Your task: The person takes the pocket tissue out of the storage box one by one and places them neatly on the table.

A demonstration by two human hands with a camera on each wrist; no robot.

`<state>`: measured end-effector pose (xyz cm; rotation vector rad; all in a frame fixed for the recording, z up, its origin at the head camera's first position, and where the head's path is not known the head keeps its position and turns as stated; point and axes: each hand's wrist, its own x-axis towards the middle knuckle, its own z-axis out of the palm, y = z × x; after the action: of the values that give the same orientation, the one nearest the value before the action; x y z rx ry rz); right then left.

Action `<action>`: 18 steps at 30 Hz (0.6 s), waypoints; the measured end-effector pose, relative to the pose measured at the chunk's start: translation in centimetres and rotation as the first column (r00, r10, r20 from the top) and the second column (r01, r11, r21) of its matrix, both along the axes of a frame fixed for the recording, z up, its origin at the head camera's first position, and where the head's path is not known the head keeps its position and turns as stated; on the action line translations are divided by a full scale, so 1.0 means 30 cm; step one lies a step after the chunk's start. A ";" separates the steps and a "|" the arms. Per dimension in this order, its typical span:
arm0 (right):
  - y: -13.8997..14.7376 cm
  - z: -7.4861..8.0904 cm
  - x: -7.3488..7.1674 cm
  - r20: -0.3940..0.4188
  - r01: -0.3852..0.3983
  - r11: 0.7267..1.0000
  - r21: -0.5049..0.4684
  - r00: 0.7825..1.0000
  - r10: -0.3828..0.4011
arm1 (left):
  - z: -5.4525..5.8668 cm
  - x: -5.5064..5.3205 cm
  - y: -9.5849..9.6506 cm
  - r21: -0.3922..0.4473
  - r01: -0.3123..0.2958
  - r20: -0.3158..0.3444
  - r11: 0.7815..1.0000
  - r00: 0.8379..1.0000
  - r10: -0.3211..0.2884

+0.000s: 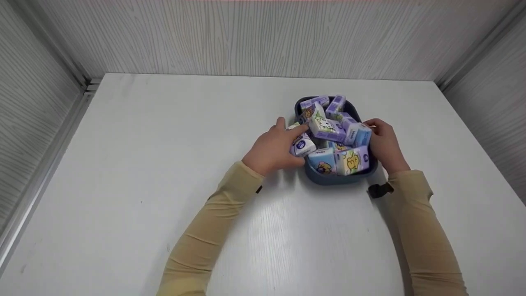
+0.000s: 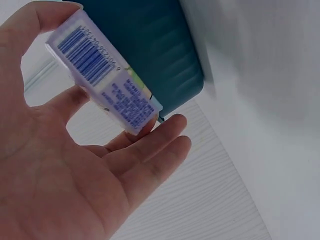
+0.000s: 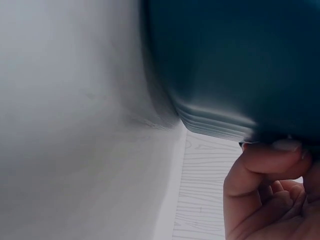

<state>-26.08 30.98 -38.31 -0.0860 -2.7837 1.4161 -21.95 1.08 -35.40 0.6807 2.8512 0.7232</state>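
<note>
A dark blue plastic basket (image 1: 328, 179), heaped with small purple and light blue tissue packs (image 1: 326, 128) printed with cartoon animals, stands right of the table's middle. At its left rim my left hand (image 1: 273, 150) holds one purple-and-white tissue pack (image 1: 303, 146) between thumb and fingers. Its barcode side faces the palm in the left wrist view, beside the basket's outer wall (image 2: 150, 45). My right hand (image 1: 385, 144) grips the basket's right rim with curled fingers (image 3: 270, 160), close by a light blue pack (image 1: 362, 133). The thumb is partly cut off in the right wrist view.
The basket rests on a white table (image 1: 164, 164). Pale wood-grain panels (image 1: 263, 37) rise behind the table and on both sides. A black strap end (image 1: 380, 190) hangs by the right wrist, and tan sleeves (image 1: 427, 234) cover both forearms.
</note>
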 end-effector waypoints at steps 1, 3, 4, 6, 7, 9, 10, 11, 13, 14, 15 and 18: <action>0.000 0.001 0.000 -0.001 0.000 1.000 0.001 1.000 0.000 | 0.001 0.000 0.001 0.002 0.004 0.003 1.000 1.000 -0.004; 0.000 0.001 0.000 -0.003 0.002 1.000 0.003 1.000 -0.002 | 0.002 0.000 0.004 0.009 0.015 -0.006 1.000 1.000 -0.014; 0.000 0.000 0.000 -0.005 0.004 1.000 0.006 1.000 -0.004 | 0.002 0.000 0.005 0.012 0.021 -0.013 1.000 1.000 -0.021; 0.000 0.000 0.001 -0.007 0.006 1.000 0.011 1.000 -0.006 | 0.002 -0.001 0.006 0.016 0.035 -0.035 0.999 0.999 -0.034; 0.000 0.000 0.001 -0.006 0.007 1.000 0.013 1.000 -0.007 | 0.003 -0.001 0.005 0.013 0.039 -0.047 0.999 0.998 -0.038; 0.001 0.001 0.001 -0.002 0.008 1.000 0.014 1.000 -0.008 | 0.005 -0.002 0.002 0.008 0.044 -0.072 0.999 0.996 -0.044; 0.001 0.001 0.001 -0.002 0.009 1.000 0.016 1.000 -0.009 | 0.006 -0.001 0.000 0.007 0.045 -0.081 0.999 0.996 -0.045; 0.001 0.002 0.002 -0.001 0.009 1.000 0.016 1.000 -0.009 | 0.006 -0.001 -0.004 0.005 0.046 -0.090 0.999 0.995 -0.046; 0.001 0.002 0.001 0.000 0.009 1.000 0.016 1.000 -0.009 | 0.006 0.000 -0.011 0.006 0.046 -0.100 0.999 0.994 -0.046; 0.001 0.002 0.001 -0.001 0.010 1.000 0.016 1.000 -0.010 | 0.005 0.001 -0.015 0.006 0.046 -0.102 0.999 0.994 -0.045; 0.001 0.002 0.001 -0.003 0.010 1.000 0.017 1.000 -0.010 | 0.002 0.002 -0.018 0.008 0.045 -0.100 0.999 0.994 -0.044; 0.001 0.002 0.000 -0.008 0.009 1.000 0.017 1.000 -0.009 | -0.005 0.005 -0.028 0.000 0.040 -0.083 0.999 0.996 -0.040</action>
<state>-26.08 31.02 -38.25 -0.0924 -2.7850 1.3883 -21.81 0.24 -35.56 0.7840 2.9026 0.7083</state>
